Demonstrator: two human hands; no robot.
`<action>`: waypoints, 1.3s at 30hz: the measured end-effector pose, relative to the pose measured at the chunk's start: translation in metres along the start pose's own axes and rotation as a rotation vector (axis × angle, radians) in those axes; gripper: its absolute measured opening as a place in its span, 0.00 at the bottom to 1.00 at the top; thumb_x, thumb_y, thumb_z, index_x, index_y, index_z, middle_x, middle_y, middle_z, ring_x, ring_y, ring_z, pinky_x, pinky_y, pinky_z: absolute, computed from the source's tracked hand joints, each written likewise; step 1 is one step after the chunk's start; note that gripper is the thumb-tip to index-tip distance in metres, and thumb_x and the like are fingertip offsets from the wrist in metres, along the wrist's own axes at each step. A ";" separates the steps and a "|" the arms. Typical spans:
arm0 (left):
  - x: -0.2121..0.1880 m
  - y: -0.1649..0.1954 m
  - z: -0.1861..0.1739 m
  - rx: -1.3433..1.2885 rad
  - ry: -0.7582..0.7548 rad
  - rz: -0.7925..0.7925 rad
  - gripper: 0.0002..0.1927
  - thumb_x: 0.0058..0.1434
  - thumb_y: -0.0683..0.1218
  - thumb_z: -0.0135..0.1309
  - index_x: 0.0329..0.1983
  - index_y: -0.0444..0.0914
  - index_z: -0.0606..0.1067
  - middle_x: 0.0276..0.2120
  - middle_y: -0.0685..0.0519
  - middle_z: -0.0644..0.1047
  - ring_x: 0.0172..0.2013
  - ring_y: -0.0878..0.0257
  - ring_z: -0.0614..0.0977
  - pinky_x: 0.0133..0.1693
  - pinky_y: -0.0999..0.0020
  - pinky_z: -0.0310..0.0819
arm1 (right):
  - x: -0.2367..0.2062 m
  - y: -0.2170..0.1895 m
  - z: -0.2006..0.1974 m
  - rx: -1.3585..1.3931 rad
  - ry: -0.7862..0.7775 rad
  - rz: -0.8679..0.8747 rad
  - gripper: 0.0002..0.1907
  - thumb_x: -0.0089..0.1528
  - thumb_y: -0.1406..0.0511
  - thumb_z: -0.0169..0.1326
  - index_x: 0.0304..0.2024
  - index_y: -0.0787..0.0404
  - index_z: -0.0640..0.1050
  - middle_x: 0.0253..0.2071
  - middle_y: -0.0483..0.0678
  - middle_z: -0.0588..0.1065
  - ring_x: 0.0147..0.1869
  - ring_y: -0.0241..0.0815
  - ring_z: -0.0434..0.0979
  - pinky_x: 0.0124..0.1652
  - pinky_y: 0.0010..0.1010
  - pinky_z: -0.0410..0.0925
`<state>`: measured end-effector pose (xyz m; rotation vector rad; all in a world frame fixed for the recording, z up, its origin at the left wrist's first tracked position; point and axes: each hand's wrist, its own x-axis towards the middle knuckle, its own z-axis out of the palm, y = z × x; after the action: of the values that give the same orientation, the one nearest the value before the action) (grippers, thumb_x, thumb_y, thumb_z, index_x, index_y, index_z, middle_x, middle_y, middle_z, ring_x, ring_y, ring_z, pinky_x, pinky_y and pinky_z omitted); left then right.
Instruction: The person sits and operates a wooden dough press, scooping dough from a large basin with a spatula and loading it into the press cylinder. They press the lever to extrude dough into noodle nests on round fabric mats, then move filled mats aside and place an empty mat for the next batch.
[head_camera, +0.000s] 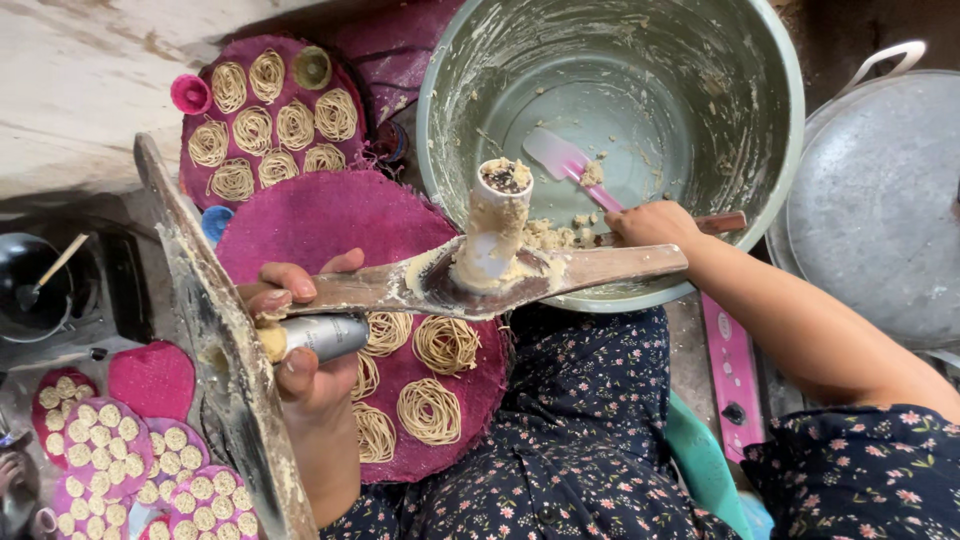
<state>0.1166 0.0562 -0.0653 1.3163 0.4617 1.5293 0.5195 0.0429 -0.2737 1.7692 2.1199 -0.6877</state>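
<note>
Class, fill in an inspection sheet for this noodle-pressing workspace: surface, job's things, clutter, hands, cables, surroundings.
Surface: round magenta mat carrying noodle coils.
Job's things: dough-smeared wooden press; metal cylinder; big green basin with pink spatula.
Clutter: second filled mat; small filled mats.
Hands: left hand grips cylinder; right hand on press handle.
Cables: nothing seen.
Surroundings: metal lid; black pot.

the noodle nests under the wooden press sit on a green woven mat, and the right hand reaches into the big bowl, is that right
Not quite: the head view shows the noodle nests on a magenta woven mat, not a green one. The right hand does reach into the big bowl, beside the wooden press.
</note>
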 end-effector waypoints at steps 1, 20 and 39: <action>0.000 0.001 0.000 -0.010 -0.010 -0.011 0.20 0.66 0.52 0.64 0.59 0.46 0.74 0.49 0.64 0.72 0.51 0.68 0.72 0.61 0.40 0.78 | 0.000 -0.001 -0.001 0.017 0.003 -0.026 0.14 0.63 0.53 0.52 0.44 0.53 0.77 0.35 0.50 0.81 0.40 0.54 0.83 0.39 0.47 0.73; 0.003 0.009 -0.002 0.013 -0.029 0.010 0.20 0.66 0.53 0.65 0.58 0.46 0.75 0.49 0.64 0.72 0.50 0.67 0.72 0.60 0.38 0.78 | -0.015 -0.012 -0.026 -0.099 0.002 0.021 0.12 0.67 0.55 0.50 0.44 0.52 0.77 0.32 0.47 0.80 0.37 0.50 0.83 0.36 0.43 0.73; -0.011 0.035 0.005 0.058 -0.042 0.035 0.22 0.66 0.54 0.65 0.59 0.44 0.73 0.46 0.52 0.68 0.50 0.65 0.72 0.64 0.34 0.73 | 0.013 -0.013 -0.018 0.116 0.243 -0.039 0.13 0.62 0.51 0.55 0.40 0.51 0.77 0.29 0.50 0.79 0.36 0.55 0.81 0.35 0.49 0.70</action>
<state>0.1041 0.0305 -0.0409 1.4054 0.4614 1.5237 0.5060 0.0614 -0.2633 1.9655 2.3195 -0.6459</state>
